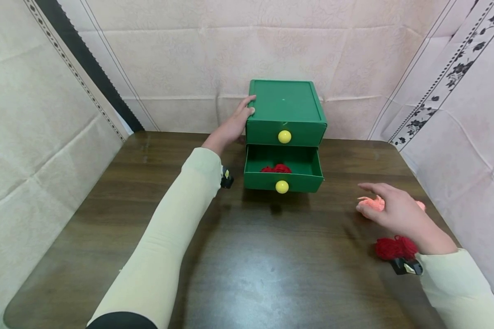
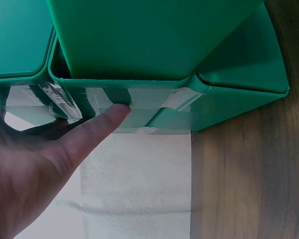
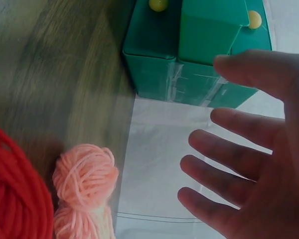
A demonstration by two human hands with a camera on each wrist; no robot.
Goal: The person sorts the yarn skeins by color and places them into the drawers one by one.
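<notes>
A green drawer cabinet [image 1: 286, 100] with yellow knobs stands at the table's back, its middle drawer [image 1: 259, 181] pulled out. Red yarn [image 1: 279, 168] lies inside that drawer. My left hand [image 1: 232, 128] rests against the cabinet's left side near the top; in the left wrist view its extended thumb [image 2: 102, 122] touches the taped side. At the right, my right hand [image 1: 401, 214] hovers over a pink yarn skein [image 1: 371, 203], fingers spread and holding nothing. Beneath the right wrist lies a red yarn skein [image 1: 395, 247]. The right wrist view shows the pink skein beside the red one, away from the fingers.
The brown wooden table [image 1: 247, 265] has rounded corners. Pale patterned cloth [image 1: 288, 50] hangs behind it and along both sides. The open drawer juts forward over the table, with its yellow knob [image 1: 281, 187] at the front.
</notes>
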